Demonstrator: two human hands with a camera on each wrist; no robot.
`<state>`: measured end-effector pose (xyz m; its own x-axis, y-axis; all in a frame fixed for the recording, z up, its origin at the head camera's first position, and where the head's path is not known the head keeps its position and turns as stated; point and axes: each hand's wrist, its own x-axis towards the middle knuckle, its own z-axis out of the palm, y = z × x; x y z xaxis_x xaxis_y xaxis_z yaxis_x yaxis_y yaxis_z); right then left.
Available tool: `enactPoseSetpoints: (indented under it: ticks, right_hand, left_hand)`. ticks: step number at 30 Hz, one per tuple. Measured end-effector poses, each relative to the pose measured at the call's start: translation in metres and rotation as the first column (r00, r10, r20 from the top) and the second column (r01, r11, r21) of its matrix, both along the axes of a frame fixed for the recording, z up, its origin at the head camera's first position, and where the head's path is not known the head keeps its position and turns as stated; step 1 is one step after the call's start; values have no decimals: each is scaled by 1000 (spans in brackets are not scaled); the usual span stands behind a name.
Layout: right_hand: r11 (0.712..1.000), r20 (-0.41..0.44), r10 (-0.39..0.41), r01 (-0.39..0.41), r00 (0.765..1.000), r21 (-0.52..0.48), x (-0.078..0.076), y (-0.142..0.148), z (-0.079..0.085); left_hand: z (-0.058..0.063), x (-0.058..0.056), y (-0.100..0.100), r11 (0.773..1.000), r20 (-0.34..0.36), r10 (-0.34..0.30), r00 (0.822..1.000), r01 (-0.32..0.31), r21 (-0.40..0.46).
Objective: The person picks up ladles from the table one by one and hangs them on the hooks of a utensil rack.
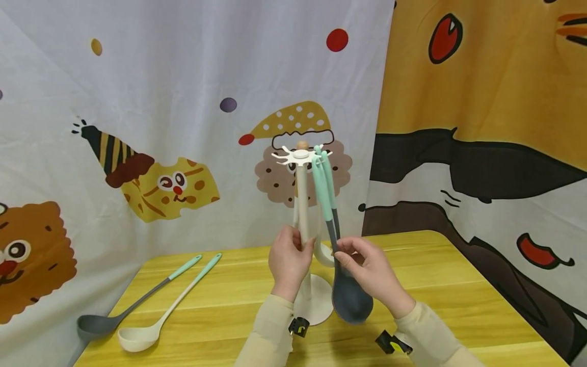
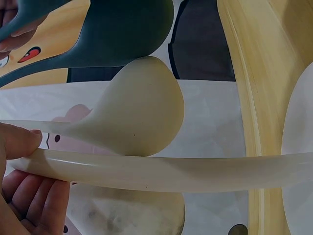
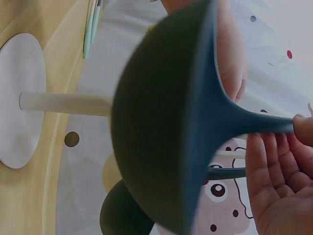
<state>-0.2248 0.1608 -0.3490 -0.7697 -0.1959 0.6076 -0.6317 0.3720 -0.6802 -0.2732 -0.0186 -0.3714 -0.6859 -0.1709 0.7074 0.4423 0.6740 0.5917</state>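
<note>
A white utensil stand (image 1: 301,154) with a hooked top and round base stands upright. My left hand (image 1: 290,262) grips its pole (image 2: 146,172) between thumb and fingers. My right hand (image 1: 373,270) pinches the lower handle of a large dark grey spoon (image 1: 352,300). Mint handles (image 1: 323,188) reach up to the hooks on the stand's right side. Behind the held spoon, a second dark utensil (image 3: 124,210) hangs, partly hidden. A pale spoon (image 2: 142,107) hangs close to the pole, and another pale utensil (image 2: 132,210) shows partly behind the pole.
On the left of the wooden table (image 1: 220,311) lie a dark grey ladle (image 1: 98,326) and a cream ladle (image 1: 139,338), mint handle ends pointing away. A printed curtain (image 1: 183,102) hangs right behind the table.
</note>
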Motion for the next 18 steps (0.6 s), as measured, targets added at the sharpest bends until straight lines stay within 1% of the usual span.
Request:
enactPoseSetpoints:
  ticks: [3,9,13,18]
  right_hand:
    - [1000,13,16,-16,1000,10,1,0,1]
    - [999,-14,-6,6,1000,41,1,3,4]
    - [999,-69,-21,24,997,37,-1,6,7]
    - [999,-161,-28,31,986,17,-5,8,15]
  left_hand:
    - [0,0,0,1000,-14,1,1000,-1,-4]
    - [0,1,0,1000,-21,8,1000,-8,-9]
    - [0,1,0,1000,-18,4,1000,-4,-7]
    - [0,0,0,1000,-13,1,1000,-2,-8]
